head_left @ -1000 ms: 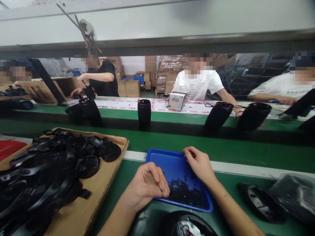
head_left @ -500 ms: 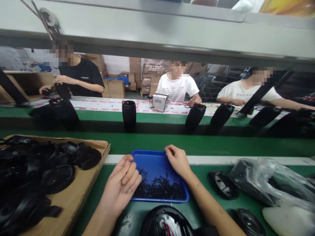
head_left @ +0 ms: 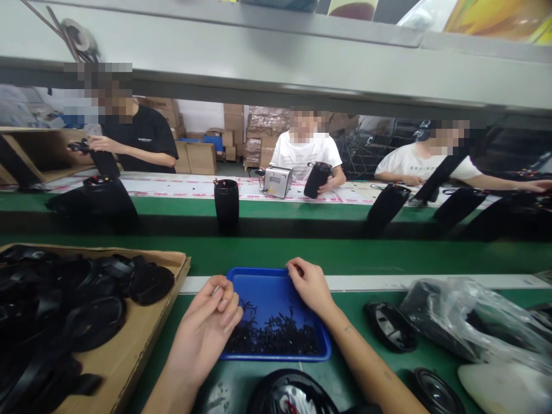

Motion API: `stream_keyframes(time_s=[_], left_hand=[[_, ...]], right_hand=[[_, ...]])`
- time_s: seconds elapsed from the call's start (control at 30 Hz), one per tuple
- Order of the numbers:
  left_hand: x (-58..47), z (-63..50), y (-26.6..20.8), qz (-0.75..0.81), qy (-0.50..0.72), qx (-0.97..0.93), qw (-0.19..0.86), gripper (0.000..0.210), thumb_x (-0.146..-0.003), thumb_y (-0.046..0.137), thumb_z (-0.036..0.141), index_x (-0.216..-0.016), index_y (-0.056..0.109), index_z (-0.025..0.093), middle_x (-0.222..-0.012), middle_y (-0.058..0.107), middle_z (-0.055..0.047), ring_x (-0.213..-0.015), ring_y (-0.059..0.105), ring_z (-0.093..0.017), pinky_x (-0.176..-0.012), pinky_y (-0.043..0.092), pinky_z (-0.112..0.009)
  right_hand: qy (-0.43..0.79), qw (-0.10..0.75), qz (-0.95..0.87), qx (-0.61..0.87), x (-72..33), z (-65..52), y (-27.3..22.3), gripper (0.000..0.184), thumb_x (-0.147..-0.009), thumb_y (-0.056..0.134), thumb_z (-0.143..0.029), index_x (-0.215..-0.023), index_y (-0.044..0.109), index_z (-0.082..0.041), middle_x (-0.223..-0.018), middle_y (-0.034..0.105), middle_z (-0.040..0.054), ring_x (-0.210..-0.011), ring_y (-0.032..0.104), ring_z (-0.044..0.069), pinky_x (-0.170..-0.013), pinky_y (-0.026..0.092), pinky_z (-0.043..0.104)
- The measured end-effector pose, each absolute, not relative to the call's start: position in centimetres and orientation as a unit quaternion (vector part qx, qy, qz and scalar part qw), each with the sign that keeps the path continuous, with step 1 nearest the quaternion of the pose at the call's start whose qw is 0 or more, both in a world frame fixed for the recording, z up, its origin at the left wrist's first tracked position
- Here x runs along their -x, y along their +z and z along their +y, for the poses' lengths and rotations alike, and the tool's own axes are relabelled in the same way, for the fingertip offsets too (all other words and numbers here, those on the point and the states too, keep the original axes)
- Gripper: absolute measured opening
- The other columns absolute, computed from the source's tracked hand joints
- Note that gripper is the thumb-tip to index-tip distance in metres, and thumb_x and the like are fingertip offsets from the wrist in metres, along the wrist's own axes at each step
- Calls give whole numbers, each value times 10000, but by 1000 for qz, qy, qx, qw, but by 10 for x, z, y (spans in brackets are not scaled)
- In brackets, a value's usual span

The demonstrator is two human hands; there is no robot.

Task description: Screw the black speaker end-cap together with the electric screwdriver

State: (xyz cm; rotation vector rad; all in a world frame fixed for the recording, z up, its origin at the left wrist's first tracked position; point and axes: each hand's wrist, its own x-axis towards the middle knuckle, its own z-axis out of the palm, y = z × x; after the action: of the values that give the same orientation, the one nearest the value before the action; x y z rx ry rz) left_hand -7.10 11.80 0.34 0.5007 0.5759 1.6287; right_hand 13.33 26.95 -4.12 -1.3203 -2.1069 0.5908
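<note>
Far left there's a cardboard tray (head_left: 142, 339) piled with black plastic parts (head_left: 86, 299), round caps and curvy bits all heaped together. It sits on the green table (head_left: 379, 261), just beside my left arm.

My left hand (head_left: 207, 330) is at the near-left corner of the blue tray (head_left: 263, 287), fingers curled in with the thumb pressed against the fingertips. Looks like I'm pinching something small, but honestly I can't tell what, or if anything's in there at all.

The blue tray is right in front of me, between my two hands, with a heap of little black screws (head_left: 276, 336) along its near side. The far half is bare blue.

My right hand (head_left: 308, 284) rests on the tray's far-right rim, fingers bent over the edge and touching it, not closed around anything.

Right under my chin, at the bottom edge, there's a black round housing (head_left: 288, 394) with some silver inside.

To the right of my right arm lies a black speaker-looking part (head_left: 390, 326), then a clear plastic bag (head_left: 466, 322) with dark stuff in it, and another round speaker (head_left: 435, 391) near the bottom.

Across the belt, black cylinders (head_left: 226, 204) stand in a row and three other people are working on theirs.
</note>
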Motion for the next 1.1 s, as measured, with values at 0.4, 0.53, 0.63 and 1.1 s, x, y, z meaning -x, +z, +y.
stream_keyframes(time_s=[0.4,0.53,0.63,1.1], left_hand=[[85,128,-24,509,539,-430,515,127,-859,726,359,-908,710,243,-677,559,21,-647,505,-121,-610,382,-222],[85,130,-29,582,422,-557,416,59,-770,746,279,-807,776,245,-755,666,-7,-691,569,-168,-694,386,-280],[88,130,-30,594,391,-609,352,142,-818,662,318,-887,784,298,-932,742,-11,-890,650,-233,-864,402,-324],[79,123,-29,548,441,-665,251,279,-944,517,326,-949,795,317,-958,697,-82,-814,707,-202,-732,551,-207]], right_hand=[[222,284,-791,494,-131,268,-40,229,-1031,589,-331,-961,655,-124,-880,650,28,-795,640,144,-804,579,333],[217,282,-793,495,-131,266,-40,227,-1030,592,-330,-961,655,-123,-888,653,30,-808,644,148,-813,580,339],[216,281,-793,495,-131,265,-40,228,-1027,596,-331,-958,654,-122,-889,652,31,-815,644,150,-817,579,342],[218,303,-793,481,-130,265,-39,240,-1034,584,-315,-906,647,-122,-823,636,14,-761,631,136,-781,573,319]])
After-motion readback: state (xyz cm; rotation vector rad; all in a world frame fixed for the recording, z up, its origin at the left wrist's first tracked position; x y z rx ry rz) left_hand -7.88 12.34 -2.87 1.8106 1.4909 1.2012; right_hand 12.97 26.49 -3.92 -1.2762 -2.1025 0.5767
